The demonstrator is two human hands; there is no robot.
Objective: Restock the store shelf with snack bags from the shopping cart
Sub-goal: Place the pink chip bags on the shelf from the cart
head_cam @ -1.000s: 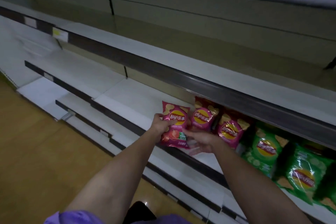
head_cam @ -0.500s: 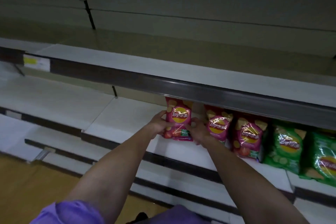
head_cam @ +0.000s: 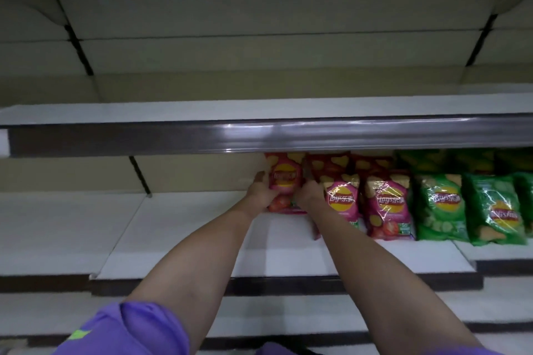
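As the pink snack bag (head_cam: 284, 181) stood upright at centre frame on the shelf (head_cam: 184, 239), just left of the pink row (head_cam: 360, 199), it looked liable to topple forward if let go unsupported. The left hand (head_cam: 261, 192) and right hand (head_cam: 308, 194) clasped its sides, fingers curled around the edges.

A retail shop aisle is indicated by tiered white shelving (head_cam: 184, 233) with price-strip rails (head_cam: 288, 135) and rows of faced crisp bags (head_cam: 438, 207).
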